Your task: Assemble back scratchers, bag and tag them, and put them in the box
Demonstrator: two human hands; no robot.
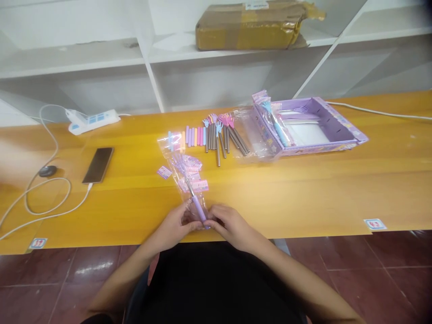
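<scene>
My left hand (177,225) and my right hand (229,223) meet at the table's front edge, both closed on the lower end of a clear plastic bag (178,177). Inside the bag lies a purple-handled back scratcher (199,208), its hand-shaped head pointing away from me. Small printed cards (199,185) lie under and beside the bag. Beyond it is a row of short coloured tubes (195,137). Right of the tubes, several metal rods (218,144) with pink, blue and purple hand-shaped heads lie in a bunch.
A purple display box (337,145) at the right holds a bagged blue scratcher (278,128); loose clear bags lie beside it. On the left are a phone (98,165), cables and a white power strip (94,121). A taped carton (249,27) rests on the shelf (175,53).
</scene>
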